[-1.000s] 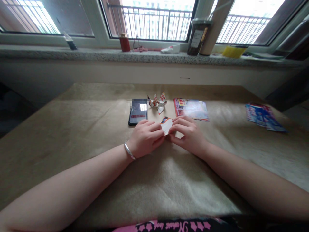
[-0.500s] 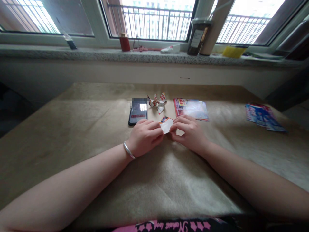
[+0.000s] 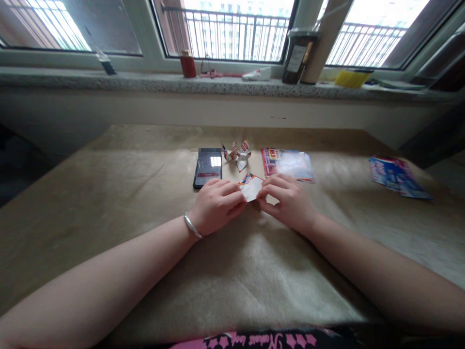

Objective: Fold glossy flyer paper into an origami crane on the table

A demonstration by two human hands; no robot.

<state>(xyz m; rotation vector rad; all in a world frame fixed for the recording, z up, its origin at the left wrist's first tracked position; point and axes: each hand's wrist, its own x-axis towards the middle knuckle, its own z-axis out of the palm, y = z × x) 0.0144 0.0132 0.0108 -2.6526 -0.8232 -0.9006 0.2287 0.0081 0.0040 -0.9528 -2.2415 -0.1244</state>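
Between my two hands is a small piece of folded paper (image 3: 252, 188), white on most of its upper face with a colourful printed edge at the back. My left hand (image 3: 219, 206), a silver bangle on its wrist, has its fingers closed on the paper's left side. On the right side, the thumb and fingertips of my right hand (image 3: 285, 199) pinch the paper's corner. Just beyond the paper sits a folded paper figure (image 3: 238, 155) with pointed tips. A phone (image 3: 208, 169) lies past my left hand, its screen reflecting the window.
A stack of printed leaflets (image 3: 288, 164) lies beyond my right hand. More blue and red leaflets (image 3: 397, 177) are fanned out at the table's right. Behind the table (image 3: 232, 271), the window sill (image 3: 145, 83) carries a red container (image 3: 188, 65) and a dark lidded jar (image 3: 296, 57).
A little more of the paper's white face shows between my fingers. My right hand has shifted very slightly to the right; the phone, figure and leaflets stay in place.
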